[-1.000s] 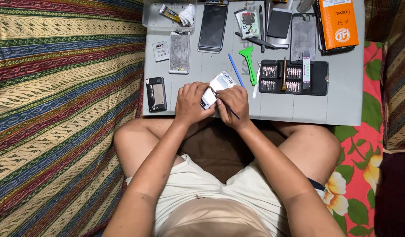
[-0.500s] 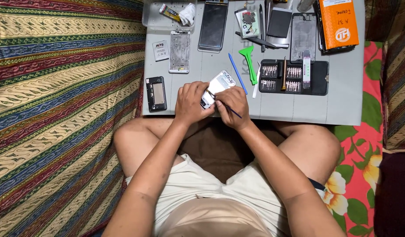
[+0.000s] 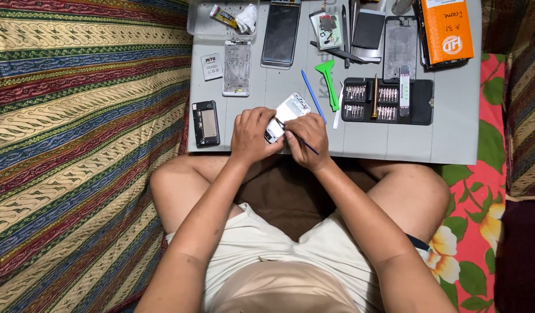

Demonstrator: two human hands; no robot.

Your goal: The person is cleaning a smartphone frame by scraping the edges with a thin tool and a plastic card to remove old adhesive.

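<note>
A: Phone frame rests on the grey mat, steadied by the left hand.

B: Right hand pinches a thin tool; a slip might gouge it.

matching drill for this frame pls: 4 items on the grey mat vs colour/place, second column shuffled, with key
1. pry tool
2. box
3. bit set case
4. opened phone

A. orange, far right corner of the mat
B. black, open, holding rows of bits
C. held between left hand and right hand
D. green, beside a blue stick

Pairs: 1-D, 2-A, 3-B, 4-C
</note>
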